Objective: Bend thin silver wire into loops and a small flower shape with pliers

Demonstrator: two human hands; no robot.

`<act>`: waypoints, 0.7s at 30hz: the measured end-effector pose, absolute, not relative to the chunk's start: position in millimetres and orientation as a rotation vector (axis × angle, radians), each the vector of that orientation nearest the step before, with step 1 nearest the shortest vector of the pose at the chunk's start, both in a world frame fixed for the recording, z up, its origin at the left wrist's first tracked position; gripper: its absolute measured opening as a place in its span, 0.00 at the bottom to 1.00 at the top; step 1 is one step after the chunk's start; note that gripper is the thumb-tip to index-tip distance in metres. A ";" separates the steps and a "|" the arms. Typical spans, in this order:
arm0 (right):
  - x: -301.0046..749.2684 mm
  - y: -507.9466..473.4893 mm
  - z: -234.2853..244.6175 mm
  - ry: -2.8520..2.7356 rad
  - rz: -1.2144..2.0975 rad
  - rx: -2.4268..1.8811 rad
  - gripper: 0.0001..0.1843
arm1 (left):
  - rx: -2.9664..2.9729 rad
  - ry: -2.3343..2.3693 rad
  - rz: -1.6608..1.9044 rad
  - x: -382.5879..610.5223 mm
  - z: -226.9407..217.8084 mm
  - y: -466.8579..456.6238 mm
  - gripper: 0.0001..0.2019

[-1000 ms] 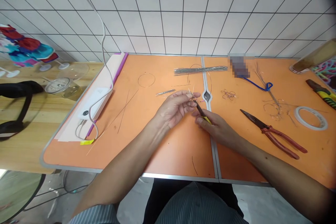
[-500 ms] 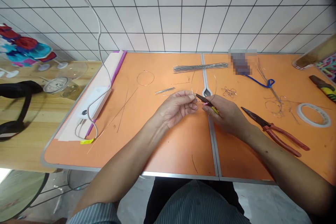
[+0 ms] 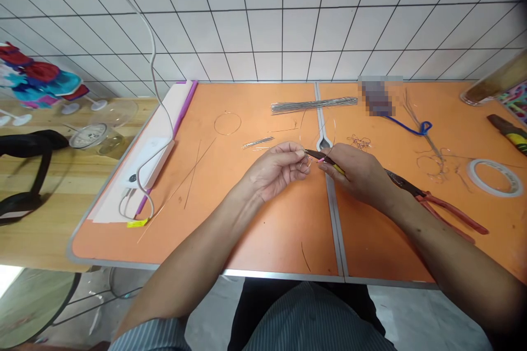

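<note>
My left hand (image 3: 276, 167) is closed in a pinch on a thin bent wire (image 3: 304, 160) over the middle of the orange table (image 3: 255, 219). My right hand (image 3: 360, 173) grips small pliers (image 3: 323, 158) with yellow handles, and their dark jaws point left and meet the wire right at my left fingertips. A fine loop of the wire arcs up behind the pliers. Both hands hover just above the seam between the two table halves.
Red-handled long-nose pliers (image 3: 444, 211) lie right of my right hand. A tape roll (image 3: 496, 177), tangled wire bits (image 3: 359, 143), a blue cord (image 3: 409, 129), a bundle of straight wires (image 3: 313, 104), a wire ring (image 3: 228, 123) and a white power strip (image 3: 150, 162) also lie on the table.
My right hand has swung from below the wire to its right side, so the pliers now lie nearly level and point left. The left hand has hardly moved.
</note>
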State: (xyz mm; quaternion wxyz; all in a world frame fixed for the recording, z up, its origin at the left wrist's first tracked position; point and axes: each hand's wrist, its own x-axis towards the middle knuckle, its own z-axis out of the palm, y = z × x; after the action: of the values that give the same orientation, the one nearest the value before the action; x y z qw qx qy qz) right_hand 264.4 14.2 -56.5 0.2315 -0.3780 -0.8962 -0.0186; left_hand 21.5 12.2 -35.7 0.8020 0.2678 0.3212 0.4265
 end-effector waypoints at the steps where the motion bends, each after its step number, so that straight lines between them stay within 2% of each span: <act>1: 264.5 14.7 -56.2 -2.460 -0.092 -1.029 0.11 | 0.571 0.686 0.917 21.5 -35.9 12.1 0.06; 11: 262.6 15.6 -49.5 -2.417 -0.409 -0.954 0.11 | 0.578 0.678 0.884 21.4 -37.2 10.9 0.06; 21: 262.2 15.7 -51.0 -2.409 -0.419 -0.951 0.15 | 0.566 0.707 0.873 23.1 -39.4 10.8 0.09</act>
State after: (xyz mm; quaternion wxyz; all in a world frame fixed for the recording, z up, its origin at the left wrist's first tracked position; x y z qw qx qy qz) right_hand 262.2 15.7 -51.0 0.2563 -0.3505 -0.8875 -0.1542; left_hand 23.1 10.8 -39.4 0.8086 0.2645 0.3305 0.4085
